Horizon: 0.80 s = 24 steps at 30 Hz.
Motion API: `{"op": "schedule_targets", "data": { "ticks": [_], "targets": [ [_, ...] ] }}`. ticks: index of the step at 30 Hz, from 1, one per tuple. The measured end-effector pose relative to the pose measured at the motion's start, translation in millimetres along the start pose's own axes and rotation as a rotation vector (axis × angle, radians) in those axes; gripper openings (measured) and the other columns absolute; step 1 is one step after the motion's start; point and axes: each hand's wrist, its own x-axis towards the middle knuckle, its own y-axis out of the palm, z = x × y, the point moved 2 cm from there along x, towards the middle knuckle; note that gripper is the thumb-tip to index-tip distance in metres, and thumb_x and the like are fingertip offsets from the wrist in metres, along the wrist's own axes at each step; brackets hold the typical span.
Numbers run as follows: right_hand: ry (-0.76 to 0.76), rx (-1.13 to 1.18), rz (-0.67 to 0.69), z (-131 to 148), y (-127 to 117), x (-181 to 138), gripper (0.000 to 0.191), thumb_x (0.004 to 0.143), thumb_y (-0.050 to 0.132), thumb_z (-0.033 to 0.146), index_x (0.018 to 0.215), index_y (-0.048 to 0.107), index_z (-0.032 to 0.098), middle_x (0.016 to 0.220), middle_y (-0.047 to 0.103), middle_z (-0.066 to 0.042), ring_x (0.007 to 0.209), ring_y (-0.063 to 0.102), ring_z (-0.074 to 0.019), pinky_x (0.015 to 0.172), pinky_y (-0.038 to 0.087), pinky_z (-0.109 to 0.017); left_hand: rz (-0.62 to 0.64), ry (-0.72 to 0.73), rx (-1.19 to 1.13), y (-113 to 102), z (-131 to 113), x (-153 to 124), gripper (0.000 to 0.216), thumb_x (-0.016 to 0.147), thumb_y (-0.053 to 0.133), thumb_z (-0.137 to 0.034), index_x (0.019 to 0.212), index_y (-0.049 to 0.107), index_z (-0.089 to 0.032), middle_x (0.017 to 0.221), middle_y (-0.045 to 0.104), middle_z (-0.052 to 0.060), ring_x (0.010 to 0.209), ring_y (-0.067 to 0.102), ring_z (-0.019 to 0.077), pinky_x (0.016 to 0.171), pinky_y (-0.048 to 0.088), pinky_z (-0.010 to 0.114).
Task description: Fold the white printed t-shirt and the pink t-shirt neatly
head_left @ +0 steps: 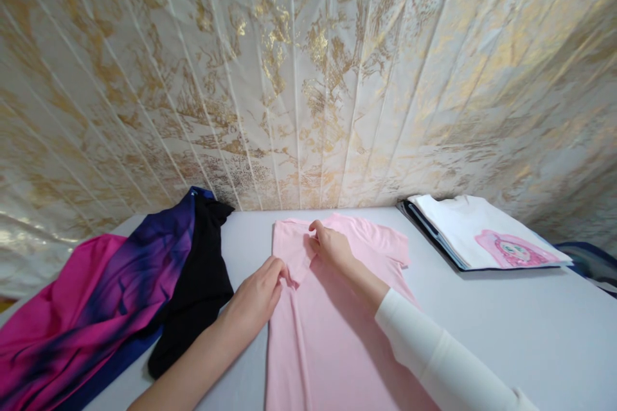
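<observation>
A pale pink T-shirt lies flat on the white table, its left side folded inward. My left hand pinches the tip of the folded left sleeve near the shirt's left edge. My right hand, in a white sleeve, presses and grips the same sleeve fabric higher up, near the collar. Both hands are closed on the cloth.
A magenta and dark blue garment and a black one lie crumpled at the left. A stack of folded shirts, the top one white with a pink print, sits at the back right. A gold-patterned curtain hangs behind the table.
</observation>
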Motion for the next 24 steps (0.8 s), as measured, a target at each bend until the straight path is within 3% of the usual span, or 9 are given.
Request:
{"op": "schedule_targets", "data": {
  "ticks": [5,7,11,18,24],
  "targets": [
    [-0.120,0.022,-0.083,5,-4,-6,0.023,0.085,0.053,0.007,0.105,0.057,0.016,0.105,0.064,-0.011,0.099,0.057,-0.0227,0.080,0.042,-0.031,-0.007,0.066,0.103,3,-4,2,0.032,0.087,0.040,-0.005,0.108,0.052,-0.025,0.103,0.054,0.002,0.087,0.061,0.0163,0.076,0.045,0.025],
    [-0.201,0.051,-0.098,10,-3,-13,0.027,0.081,0.054,0.002,0.103,0.058,0.016,0.108,0.061,-0.011,0.102,0.053,-0.0228,0.085,0.041,-0.033,-0.010,0.100,0.150,4,-6,3,0.027,0.090,0.042,-0.009,0.105,0.056,-0.026,0.104,0.053,0.001,0.088,0.061,0.0156,0.075,0.045,0.024],
    [-0.340,0.121,-0.072,21,7,-29,0.028,0.077,0.059,0.002,0.100,0.058,0.018,0.100,0.062,-0.005,0.091,0.055,-0.0185,0.078,0.042,-0.028,-0.029,0.131,0.221,5,-7,7,0.018,0.093,0.046,-0.013,0.096,0.059,-0.025,0.105,0.054,0.000,0.086,0.061,0.0144,0.071,0.045,0.022],
    [-0.355,0.129,-0.095,20,18,-37,0.014,0.084,0.060,0.010,0.096,0.060,0.016,0.102,0.062,-0.006,0.091,0.055,-0.0189,0.080,0.038,-0.029,-0.043,0.064,0.394,9,-7,13,0.010,0.095,0.052,-0.021,0.097,0.062,-0.025,0.099,0.058,-0.001,0.079,0.062,0.0149,0.057,0.038,0.021],
    [-0.358,0.128,-0.106,19,18,-38,0.014,0.085,0.059,0.011,0.098,0.062,0.016,0.103,0.061,-0.006,0.092,0.054,-0.0189,0.081,0.037,-0.030,-0.066,0.085,0.378,12,-8,12,0.007,0.095,0.055,-0.023,0.097,0.061,-0.025,0.096,0.059,-0.002,0.080,0.062,0.0147,0.059,0.037,0.022]
  ]
}}
